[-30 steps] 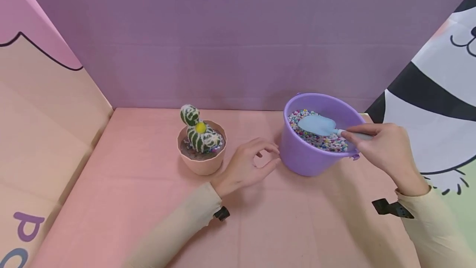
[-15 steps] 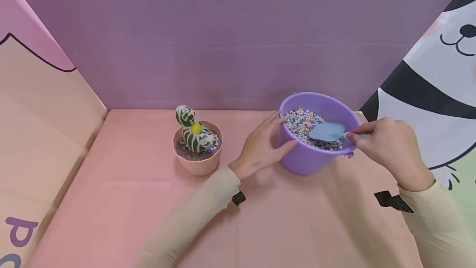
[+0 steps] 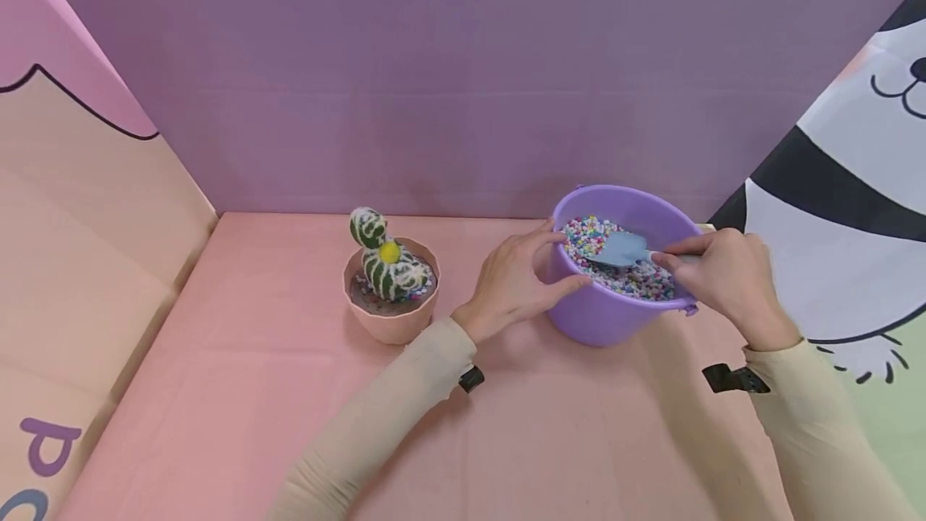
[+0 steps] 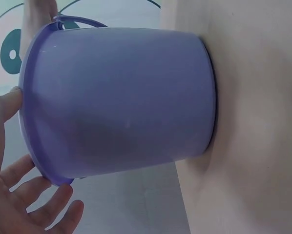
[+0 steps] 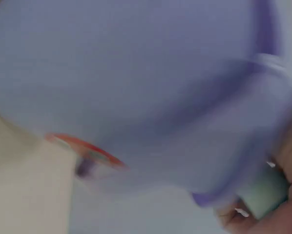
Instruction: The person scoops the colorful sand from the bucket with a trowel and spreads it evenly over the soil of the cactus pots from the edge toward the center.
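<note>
In the head view a purple bucket (image 3: 596,320) holds small multicoloured beads (image 3: 589,233). My right hand (image 3: 731,276) grips the handle of a light-blue trowel (image 3: 622,249), whose blade lies at the beads inside the bucket. In the right wrist view part of the pale trowel handle (image 5: 267,195) shows between the blurred fingers. My left hand (image 3: 514,280) touches the near left rim with thumb and fingers spread. The left wrist view shows its thumb (image 4: 11,101) at the rim and its fingers loosely extended along it.
Left of the bucket, a peach pot (image 3: 394,328) holds a fuzzy striped cactus (image 3: 387,270) with a yellow flower, brown filling and some coloured beads. A pink cloth (image 3: 289,424) covers the table. A purple backdrop (image 3: 463,87) stands behind, with printed panels at both sides.
My left hand has moved right and up from beside the bucket onto its rim. The trowel went right in the bucket, then back left, its blade now lower among the beads.
</note>
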